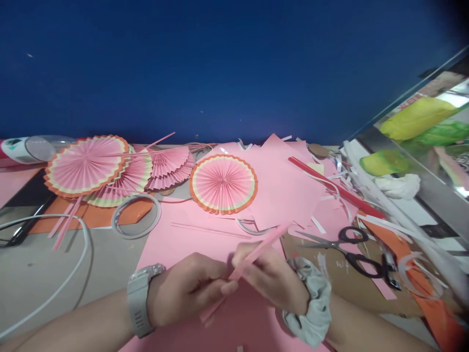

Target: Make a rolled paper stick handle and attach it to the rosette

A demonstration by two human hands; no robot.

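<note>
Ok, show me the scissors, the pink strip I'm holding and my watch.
Scissors [337, 244]: head view, around the pivot.
Pink strip [261, 249]: head view, on the upper part of its length.
Watch [138, 299]: head view, on the grey band.

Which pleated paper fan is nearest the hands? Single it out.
The round orange-edged fan on the pink paper, just beyond the left hand and right hand. The other fans overlap one another to its left, farther from both hands.

Head-worn view, facing forward and down, near left hand [188, 289] and right hand [276, 279]
</note>
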